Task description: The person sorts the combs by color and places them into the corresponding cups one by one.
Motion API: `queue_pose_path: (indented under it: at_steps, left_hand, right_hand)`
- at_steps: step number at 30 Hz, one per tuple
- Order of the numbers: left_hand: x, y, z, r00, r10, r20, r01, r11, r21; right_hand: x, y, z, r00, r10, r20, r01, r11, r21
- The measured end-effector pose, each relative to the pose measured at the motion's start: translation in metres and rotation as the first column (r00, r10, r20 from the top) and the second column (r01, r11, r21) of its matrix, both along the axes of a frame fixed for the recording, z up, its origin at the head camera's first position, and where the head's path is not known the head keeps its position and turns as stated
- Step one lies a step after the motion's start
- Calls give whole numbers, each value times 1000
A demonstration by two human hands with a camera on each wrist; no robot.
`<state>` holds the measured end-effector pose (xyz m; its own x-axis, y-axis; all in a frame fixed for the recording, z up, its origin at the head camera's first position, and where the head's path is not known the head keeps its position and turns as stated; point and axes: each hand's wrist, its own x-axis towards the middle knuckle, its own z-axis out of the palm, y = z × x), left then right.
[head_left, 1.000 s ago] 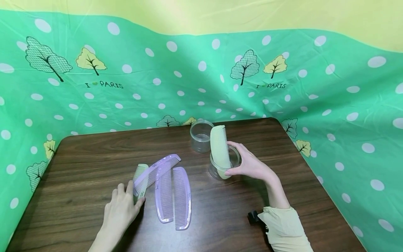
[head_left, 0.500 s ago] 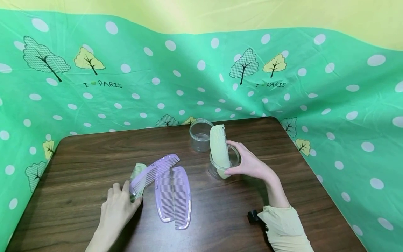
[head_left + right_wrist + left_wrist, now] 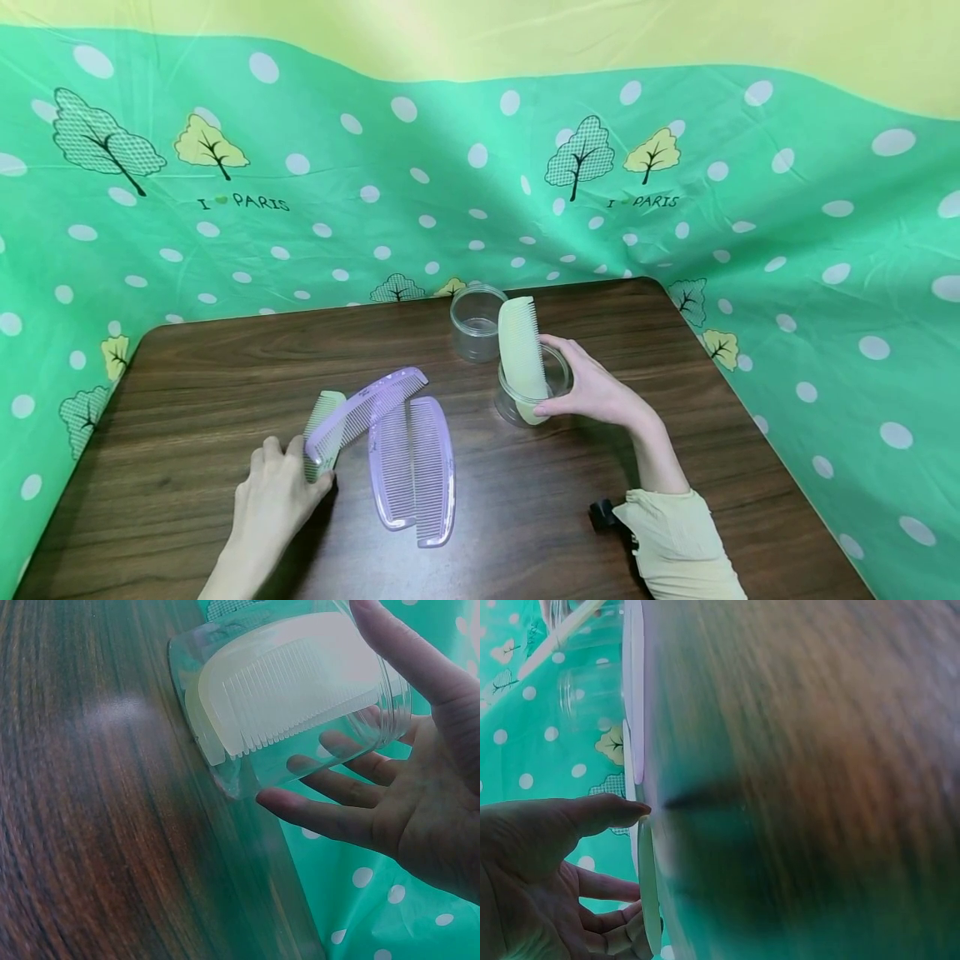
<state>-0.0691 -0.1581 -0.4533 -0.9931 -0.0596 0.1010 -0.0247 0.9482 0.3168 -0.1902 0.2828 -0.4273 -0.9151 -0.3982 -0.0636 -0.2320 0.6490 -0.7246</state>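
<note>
My left hand (image 3: 270,500) pinches the lower part of a pale green comb (image 3: 327,408) between thumb and fingers. In the left wrist view that comb (image 3: 651,892) shows edge-on at the tabletop. A purple comb (image 3: 371,404) lies slantwise across it, its far end over another purple comb (image 3: 392,471). Beside that one is a further purple comb (image 3: 442,471), teeth toward it. My right hand (image 3: 600,392) grips the rim of a clear jar (image 3: 510,412). A pale green comb (image 3: 519,342) leans upright inside, and the right wrist view suggests a second comb behind it (image 3: 201,724).
Behind the held jar, to its left, stands another clear jar (image 3: 474,342) with nothing seen inside. A dotted green cloth (image 3: 427,183) hangs along the back and sides of the brown wooden table (image 3: 195,392). Near the right sleeve is a small black object (image 3: 602,516).
My left hand has shifted slightly left, drawing the green comb and the near end of the slanting purple comb along. The right hand and its jar stay in place.
</note>
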Motion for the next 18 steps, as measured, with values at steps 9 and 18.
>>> queue_pose_path:
  at_steps: [9, 18]
  left_hand:
    - [-1, -8, 5, 1000, 26, 11, -26, 1000, 14]
    - [0, -14, 10, 999, 45, 8, -45, 999, 16]
  right_hand:
    - [1, 0, 0, 1000, 0, -1, 0, 1000, -9]
    - [1, 0, 1, 1000, -10, -2, 10, 1000, -13]
